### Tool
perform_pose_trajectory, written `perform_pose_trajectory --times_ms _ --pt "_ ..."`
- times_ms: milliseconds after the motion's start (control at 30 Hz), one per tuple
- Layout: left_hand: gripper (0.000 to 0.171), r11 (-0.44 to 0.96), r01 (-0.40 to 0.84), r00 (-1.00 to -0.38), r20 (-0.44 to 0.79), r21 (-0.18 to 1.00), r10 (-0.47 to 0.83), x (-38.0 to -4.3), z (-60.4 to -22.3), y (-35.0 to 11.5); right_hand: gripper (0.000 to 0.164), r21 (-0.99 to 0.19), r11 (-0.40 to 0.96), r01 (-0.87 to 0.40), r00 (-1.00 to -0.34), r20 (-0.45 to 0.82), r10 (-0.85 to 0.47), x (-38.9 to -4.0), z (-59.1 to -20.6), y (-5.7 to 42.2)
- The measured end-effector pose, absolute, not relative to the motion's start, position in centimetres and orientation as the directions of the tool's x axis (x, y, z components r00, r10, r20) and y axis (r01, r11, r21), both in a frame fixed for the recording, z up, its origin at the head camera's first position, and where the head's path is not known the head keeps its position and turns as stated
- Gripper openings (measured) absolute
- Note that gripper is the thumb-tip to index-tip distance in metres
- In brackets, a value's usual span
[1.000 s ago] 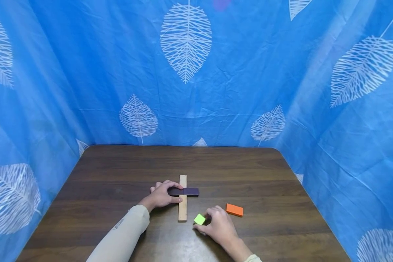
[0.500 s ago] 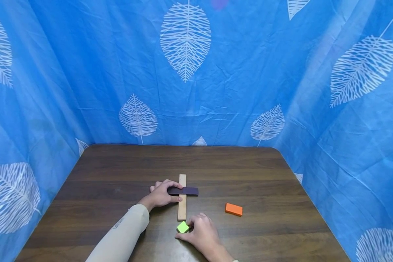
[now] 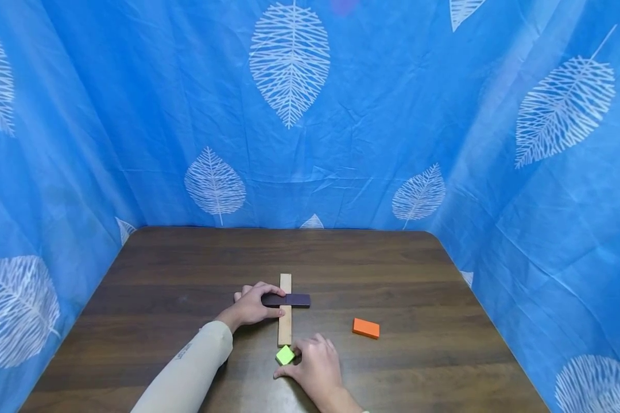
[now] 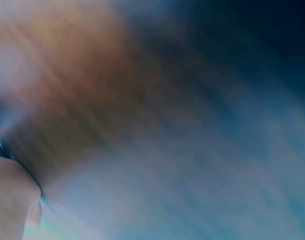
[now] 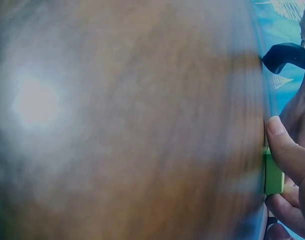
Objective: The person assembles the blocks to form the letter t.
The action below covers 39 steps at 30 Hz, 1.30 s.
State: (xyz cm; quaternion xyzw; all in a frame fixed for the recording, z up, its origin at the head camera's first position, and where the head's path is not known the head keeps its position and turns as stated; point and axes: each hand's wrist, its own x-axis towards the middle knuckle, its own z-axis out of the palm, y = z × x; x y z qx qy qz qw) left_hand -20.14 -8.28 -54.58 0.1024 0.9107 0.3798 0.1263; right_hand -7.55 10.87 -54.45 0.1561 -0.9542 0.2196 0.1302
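A pale wooden strip (image 3: pixel 285 327) lies lengthwise on the table, crossed by a dark purple bar (image 3: pixel 298 300) with a faint seam in it. My left hand (image 3: pixel 250 305) grips the bar's left part, index finger at its far side and thumb beside the strip on the near side. At the strip's near end my right hand (image 3: pixel 317 367) pinches a lime-green block (image 3: pixel 285 355), turned cornerwise in the head view. Whether block and strip touch, I cannot tell. The right wrist view shows the green block (image 5: pixel 274 172) beside the thumb. In the left wrist view only a bit of hand (image 4: pixel 12 200) shows.
An orange rectangular block (image 3: pixel 365 328) lies to the right of my right hand. Behind and beside the dark wood-grain table (image 3: pixel 186 258) hangs a blue curtain (image 3: pixel 367 115) with white leaf prints.
My right hand has carried the green block leftward to the near end of the wooden strip, then nearly stopped. My left hand keeps its place on the dark bar.
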Motion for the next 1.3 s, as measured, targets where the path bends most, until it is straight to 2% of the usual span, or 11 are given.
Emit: perform_pose_trajectory --times_ms 267,433,633,867,1133,1300 --pt "0.033 0.701 0.086 -0.947 -0.161 0.708 0.279 -20.2 -54.3 -8.5 0.057 -0.392 0.832 -0.393 -0.888 0.395 -0.234 -7.9 -54.2 11.4" --pt "0.034 0.694 0.101 -0.945 -0.150 0.713 0.291 -20.2 -54.0 -8.7 0.069 -0.372 0.842 -0.390 -0.881 0.418 -0.223 -8.9 -53.3 13.5" --pt "0.034 0.696 0.069 -0.947 -0.172 0.714 0.271 -20.3 -54.1 -8.6 0.078 -0.400 0.870 -0.289 -0.928 0.341 -0.151 -10.7 -52.1 17.8" --pt "0.034 0.696 0.058 -0.946 -0.183 0.716 0.268 -20.2 -54.2 -8.6 0.081 -0.458 0.876 -0.150 -0.970 0.238 -0.042 -12.0 -51.8 22.4" --pt "0.034 0.689 0.068 -0.944 -0.177 0.721 0.278 -20.1 -54.4 -8.4 0.072 -0.510 0.860 0.020 -0.997 0.049 0.052 -12.1 -52.1 25.0" --pt "0.034 0.681 0.060 -0.943 -0.181 0.730 0.278 -20.2 -54.5 -8.4 0.062 -0.551 0.832 0.060 -0.997 -0.001 0.071 -12.2 -52.6 25.8"
